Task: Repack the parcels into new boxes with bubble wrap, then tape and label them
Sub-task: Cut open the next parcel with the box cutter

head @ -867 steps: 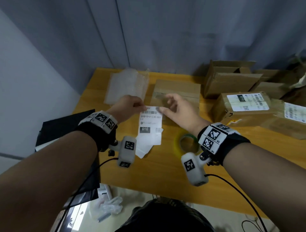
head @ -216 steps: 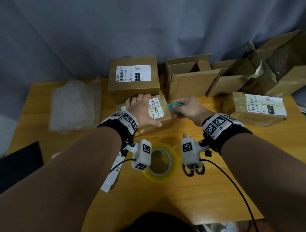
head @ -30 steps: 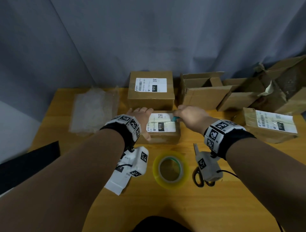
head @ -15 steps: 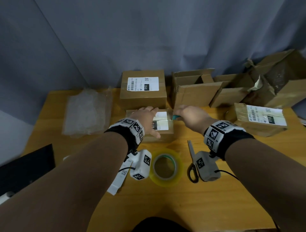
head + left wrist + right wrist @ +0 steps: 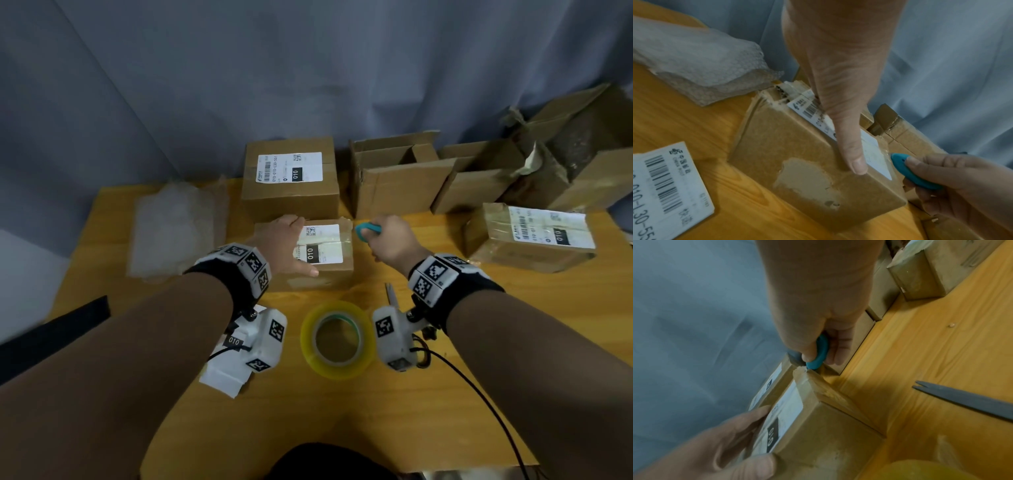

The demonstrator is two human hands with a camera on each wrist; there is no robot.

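Your left hand (image 5: 286, 245) lies flat on the small parcel (image 5: 323, 270), just in front of the labelled box (image 5: 291, 178). Your right hand (image 5: 390, 241) grips a blue cutter (image 5: 367, 229) at the parcel's far right corner. Keep pressing down; draw the blade shallowly along the tape.

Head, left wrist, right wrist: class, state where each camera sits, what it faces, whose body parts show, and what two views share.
Head: worn on the head, looks down at the table; both forearms show.
Left wrist: looks along the left hand pressing the small parcel.
Right wrist: looks along the right hand gripping the blue cutter.
Shared: both wrist views show parcel, cutter and both hands.
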